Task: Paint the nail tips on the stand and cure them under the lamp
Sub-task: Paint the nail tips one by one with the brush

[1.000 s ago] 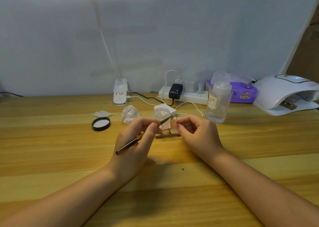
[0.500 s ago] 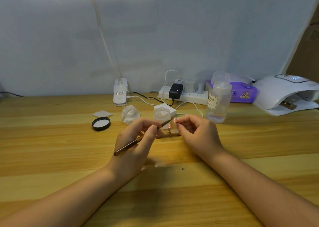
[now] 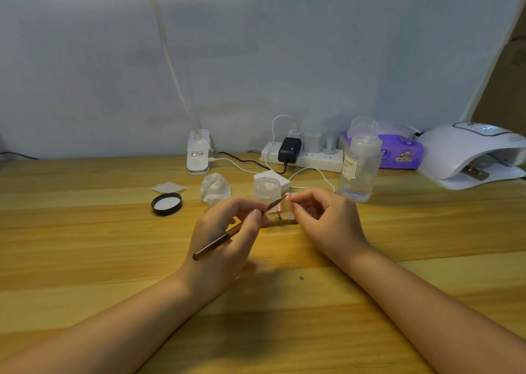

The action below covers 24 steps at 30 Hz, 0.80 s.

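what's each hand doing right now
Left hand: holding the brush.
Right hand: pinching a nail tip above the stand.

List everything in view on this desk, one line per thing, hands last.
desk lamp: one, white, clamped at back centre, lit head at top
power strip: one, white, back, with black adapter and white plugs
tissue pack: one, purple, back right
curing lamp: one, white, far right
clear bottle: one, labelled NAIL, right of centre
clear jar: one, open, behind the hands
jar lid: one, black, left
crumpled tissue: one, white, beside the jar
cotton pad: one, white, behind the lid
nail stand: one, wooden, between the hands
brush: one, brown, in left hand
left hand: grips the brush
right hand: fingers pinch a pink nail tip
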Motion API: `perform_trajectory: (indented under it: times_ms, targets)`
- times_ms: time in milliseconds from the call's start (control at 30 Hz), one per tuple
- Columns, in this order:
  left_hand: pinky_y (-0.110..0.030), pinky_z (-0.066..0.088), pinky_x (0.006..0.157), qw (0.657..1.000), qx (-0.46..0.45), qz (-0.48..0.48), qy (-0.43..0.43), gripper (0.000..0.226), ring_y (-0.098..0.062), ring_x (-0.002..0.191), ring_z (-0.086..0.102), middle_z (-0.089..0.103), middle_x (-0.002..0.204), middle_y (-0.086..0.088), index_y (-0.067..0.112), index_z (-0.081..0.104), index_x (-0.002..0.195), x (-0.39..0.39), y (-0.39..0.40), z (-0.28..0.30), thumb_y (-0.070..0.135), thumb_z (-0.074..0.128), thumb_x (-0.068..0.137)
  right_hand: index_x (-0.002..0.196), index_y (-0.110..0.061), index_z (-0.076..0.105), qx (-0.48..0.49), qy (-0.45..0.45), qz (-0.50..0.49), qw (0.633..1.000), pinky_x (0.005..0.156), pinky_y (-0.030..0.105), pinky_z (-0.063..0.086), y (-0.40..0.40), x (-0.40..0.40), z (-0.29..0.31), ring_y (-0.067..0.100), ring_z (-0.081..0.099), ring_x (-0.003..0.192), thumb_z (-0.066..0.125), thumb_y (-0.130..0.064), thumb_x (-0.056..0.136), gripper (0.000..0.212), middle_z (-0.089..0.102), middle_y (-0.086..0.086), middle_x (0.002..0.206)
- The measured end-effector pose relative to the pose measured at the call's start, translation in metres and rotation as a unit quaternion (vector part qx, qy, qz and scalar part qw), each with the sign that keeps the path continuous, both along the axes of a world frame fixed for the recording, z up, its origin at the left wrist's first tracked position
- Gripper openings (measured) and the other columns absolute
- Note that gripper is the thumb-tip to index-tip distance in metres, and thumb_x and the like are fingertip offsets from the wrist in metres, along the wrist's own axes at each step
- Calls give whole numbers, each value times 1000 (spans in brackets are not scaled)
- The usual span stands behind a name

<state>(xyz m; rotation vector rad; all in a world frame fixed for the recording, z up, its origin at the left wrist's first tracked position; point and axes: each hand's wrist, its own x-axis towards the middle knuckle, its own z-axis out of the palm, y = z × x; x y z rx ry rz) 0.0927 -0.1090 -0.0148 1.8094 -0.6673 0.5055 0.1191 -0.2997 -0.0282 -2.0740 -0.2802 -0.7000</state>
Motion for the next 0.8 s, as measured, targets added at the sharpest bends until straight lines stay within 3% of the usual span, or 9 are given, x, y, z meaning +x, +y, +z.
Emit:
perform_trajectory:
  times_ms: [133,367,533,667,800]
  targets:
    - [-15,47,76,1000,-1,3,25,22,-10,92,68,73,91,5,15,71,104,2,-2,-1,26,58,90,87,-24,71,-3,-3,6,1000,60,11,47,0,0,0,3,60,70,71,-9,82,16,66,-12,74]
    - [-19,45,73,1000,3,-7,-2,28,-12,82,66,72,78,5,16,71,90,-1,1,0,34,50,86,90,-22,68,10,7,-2,1000,64,12,50,0,0,0,1,61,75,69,-13,85,10,65,-11,75]
    - [-11,45,73,999,-39,-1,16,26,-5,83,66,71,82,8,19,68,91,2,1,-1,36,49,86,86,-26,67,25,10,0,1000,61,9,49,0,0,1,-1,62,71,69,-15,84,12,65,-12,71]
    - [-17,49,74,996,-75,18,36,23,-9,86,66,71,86,7,27,66,93,5,1,-2,41,49,85,81,-29,71,8,42,-7,999,63,21,53,-2,2,0,4,62,67,72,-21,81,8,68,-10,70]
    - [-21,51,75,996,-78,16,46,22,-10,87,66,71,86,7,29,65,94,6,0,-3,41,50,85,74,-28,74,-54,74,-68,993,52,23,36,-4,6,-2,5,51,57,72,-36,80,10,58,-11,57]
